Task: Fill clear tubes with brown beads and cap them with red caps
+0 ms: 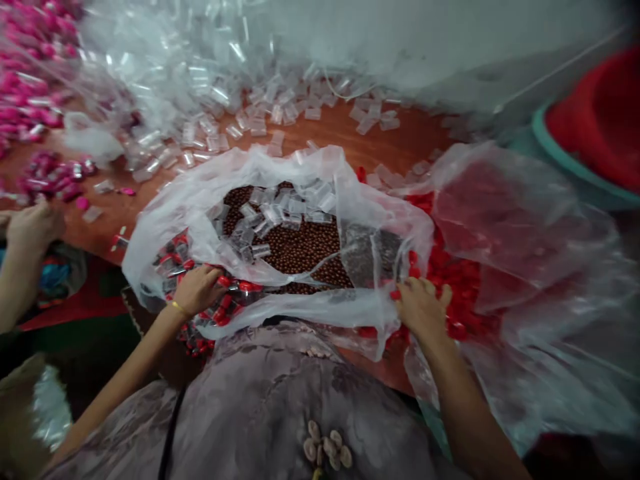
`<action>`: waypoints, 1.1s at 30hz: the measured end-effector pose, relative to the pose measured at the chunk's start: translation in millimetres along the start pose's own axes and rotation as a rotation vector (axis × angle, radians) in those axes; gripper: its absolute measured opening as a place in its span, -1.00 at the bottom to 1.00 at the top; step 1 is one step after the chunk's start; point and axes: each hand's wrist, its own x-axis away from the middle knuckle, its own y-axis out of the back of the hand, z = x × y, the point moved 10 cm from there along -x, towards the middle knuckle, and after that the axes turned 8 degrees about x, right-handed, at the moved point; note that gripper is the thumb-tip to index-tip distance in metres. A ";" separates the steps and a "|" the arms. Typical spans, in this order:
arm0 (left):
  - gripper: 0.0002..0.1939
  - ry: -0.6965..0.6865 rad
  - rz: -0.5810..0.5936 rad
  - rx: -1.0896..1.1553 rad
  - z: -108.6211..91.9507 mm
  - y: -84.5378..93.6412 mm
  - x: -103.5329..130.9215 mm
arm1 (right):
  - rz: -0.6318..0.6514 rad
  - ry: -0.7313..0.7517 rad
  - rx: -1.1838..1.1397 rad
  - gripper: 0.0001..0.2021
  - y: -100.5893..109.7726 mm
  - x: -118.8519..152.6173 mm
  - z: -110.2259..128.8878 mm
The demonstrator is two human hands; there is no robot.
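My left hand [197, 290] rests at the left among small clear tubes with red caps [227, 310], fingers bent over; what lies under the fingertips is hidden. On the right, my right hand [425, 307] pinches a small red cap [395, 294] beside a heap of red caps [455, 280]. Between both hands a white plastic bag [295, 308] lies spread open. Small round brown beads [305, 247] fill its middle, with clear empty tubes [283, 208] lying on top.
Many clear tubes [215, 140] are scattered over the orange table [415, 137]. Pink-capped pieces [35, 100] are heaped at far left, near another person's hand [35, 227]. A clear plastic sheet [550, 267] and a red bucket [600, 120] stand at right.
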 end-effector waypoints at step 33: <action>-0.74 -0.209 0.065 0.102 -111.2 -55.9 -135.0 | 0.261 -0.116 -1.462 -0.60 32.5 -52.3 162.2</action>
